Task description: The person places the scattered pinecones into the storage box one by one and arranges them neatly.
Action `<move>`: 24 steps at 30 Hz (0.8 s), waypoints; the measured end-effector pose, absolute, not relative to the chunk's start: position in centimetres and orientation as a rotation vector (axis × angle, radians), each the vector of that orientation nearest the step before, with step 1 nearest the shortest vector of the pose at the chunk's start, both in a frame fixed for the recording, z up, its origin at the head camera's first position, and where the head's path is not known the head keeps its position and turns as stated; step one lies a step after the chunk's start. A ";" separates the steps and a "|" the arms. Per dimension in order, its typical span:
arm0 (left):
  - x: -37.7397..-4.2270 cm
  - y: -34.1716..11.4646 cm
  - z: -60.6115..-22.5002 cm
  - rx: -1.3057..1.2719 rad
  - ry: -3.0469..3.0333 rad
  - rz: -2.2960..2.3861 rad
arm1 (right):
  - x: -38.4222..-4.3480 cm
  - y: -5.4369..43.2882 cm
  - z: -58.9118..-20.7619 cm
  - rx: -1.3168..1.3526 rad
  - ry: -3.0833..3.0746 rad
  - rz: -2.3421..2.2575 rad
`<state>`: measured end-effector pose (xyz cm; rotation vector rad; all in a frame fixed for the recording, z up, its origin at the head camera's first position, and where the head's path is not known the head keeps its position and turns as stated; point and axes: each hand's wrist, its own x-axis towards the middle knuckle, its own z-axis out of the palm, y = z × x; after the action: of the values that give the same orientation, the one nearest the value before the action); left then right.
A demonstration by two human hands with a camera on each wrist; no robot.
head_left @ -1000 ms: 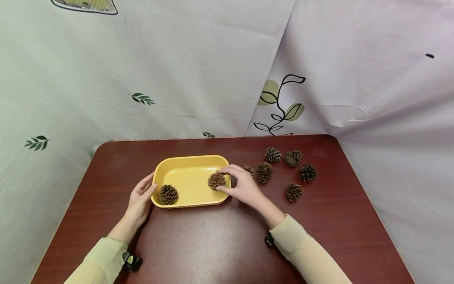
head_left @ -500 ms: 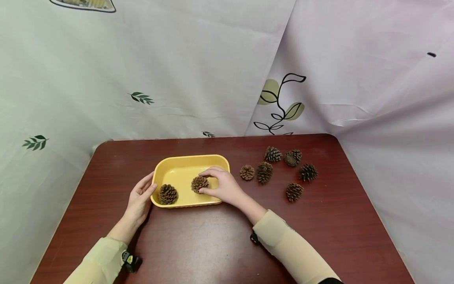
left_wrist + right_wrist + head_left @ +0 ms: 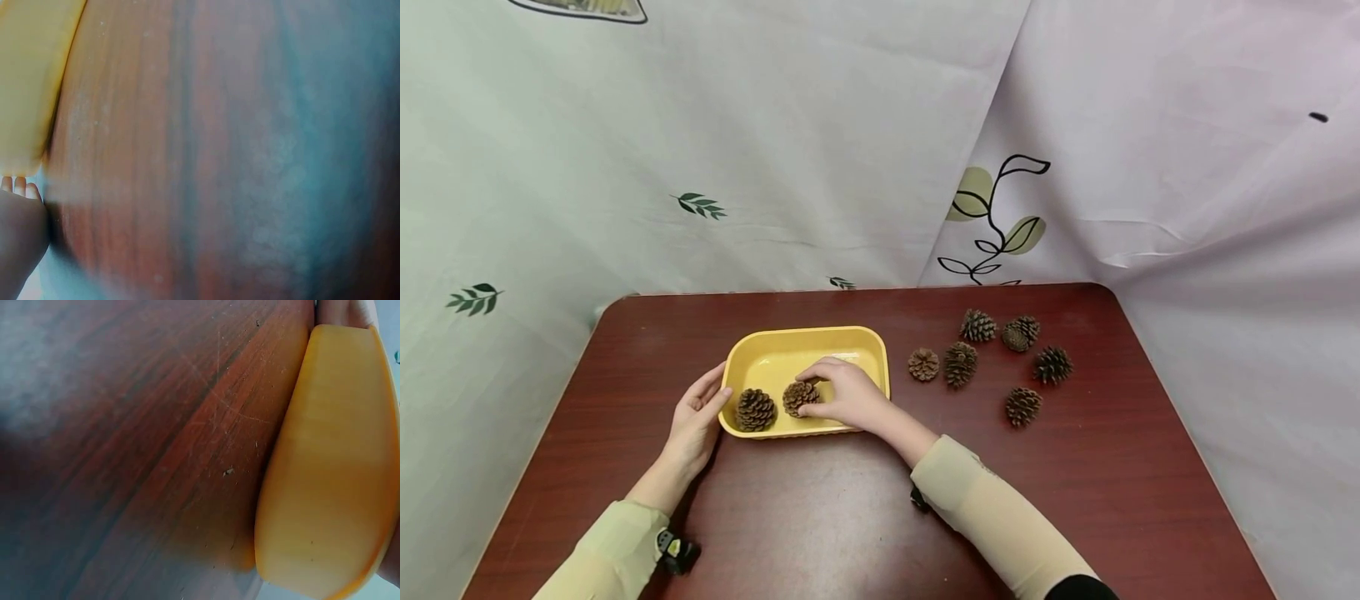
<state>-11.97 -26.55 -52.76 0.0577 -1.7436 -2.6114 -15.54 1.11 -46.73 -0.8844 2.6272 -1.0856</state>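
A yellow rectangular tray with rounded corners sits on the table. My left hand holds its left end, thumb at the rim and fingers along the outer wall. Inside the tray's near left corner rests a brown pine cone. Just right of it, my right hand reaches over the tray and pinches a second pine cone between thumb and fingers, low in the tray. In the right wrist view the tray's outer side hides that cone. The left wrist view shows fingertips at the tray's end.
Right of the tray, several pine cones lie loose on the dark red wooden table, among them a small round one nearest the tray and a dark one farthest right. A pale printed cloth hangs behind the table.
My right hand has carried its pine cone leftward across the tray, from the right end to beside the other cone. The left hand and the tray have stayed in place.
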 end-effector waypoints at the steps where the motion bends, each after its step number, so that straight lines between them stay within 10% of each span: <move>1: -12.0 -26.6 -52.8 0.058 -1.747 -2.609 | -15.6 0.9 -46.7 -0.888 2.624 -1.070; 24: -12.1 -26.5 -52.9 0.054 -1.751 -2.593 | -15.7 -0.8 -46.9 -1.040 2.605 -0.794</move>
<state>-12.06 -26.55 -52.93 0.0539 -1.7513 -2.5935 -15.69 -0.83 -46.95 -1.0397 2.6046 -0.7941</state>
